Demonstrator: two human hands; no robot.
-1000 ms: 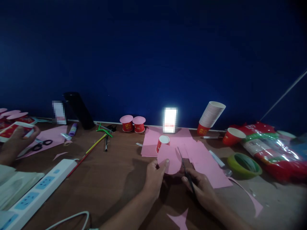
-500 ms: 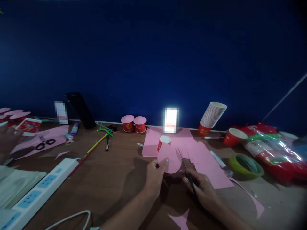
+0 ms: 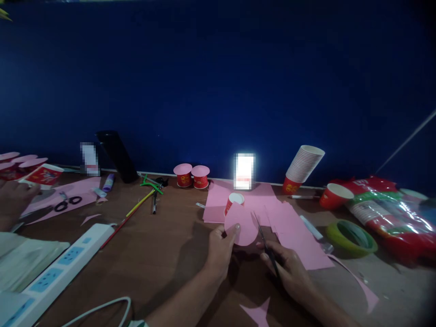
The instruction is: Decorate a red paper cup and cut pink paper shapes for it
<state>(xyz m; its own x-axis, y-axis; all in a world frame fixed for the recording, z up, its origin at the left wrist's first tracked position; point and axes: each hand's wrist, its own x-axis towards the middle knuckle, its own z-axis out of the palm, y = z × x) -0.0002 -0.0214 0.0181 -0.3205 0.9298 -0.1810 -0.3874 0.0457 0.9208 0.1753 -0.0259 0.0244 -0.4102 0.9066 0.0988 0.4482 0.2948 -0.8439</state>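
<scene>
My left hand (image 3: 220, 247) pinches a rounded piece of pink paper (image 3: 242, 229) between thumb and fingers, above the table. In my right hand (image 3: 288, 268) is a pair of dark scissors (image 3: 265, 240), closed round by the fingers, with the blades pointing up beside the paper's right edge. Just behind the paper stands a red paper cup (image 3: 235, 199), its lower part hidden. Under the cup lie pink paper sheets (image 3: 213, 204), and more pink paper (image 3: 299, 240) spreads to the right. A pink offcut (image 3: 257, 313) rests near the front edge of view.
Two red cups topped with pink discs (image 3: 191, 171) stand at the back. A tilted cup stack (image 3: 303, 168), green tape roll (image 3: 351, 238) and plastic-wrapped pack (image 3: 391, 218) are right. Left are a power strip (image 3: 64, 268), other scissors (image 3: 68, 203) and another person's hand (image 3: 15, 200).
The whole view has shifted slightly, moving things a little to the right. At the far left, the other person's hand has come further into view beside a red cup. My hands keep their hold.
</scene>
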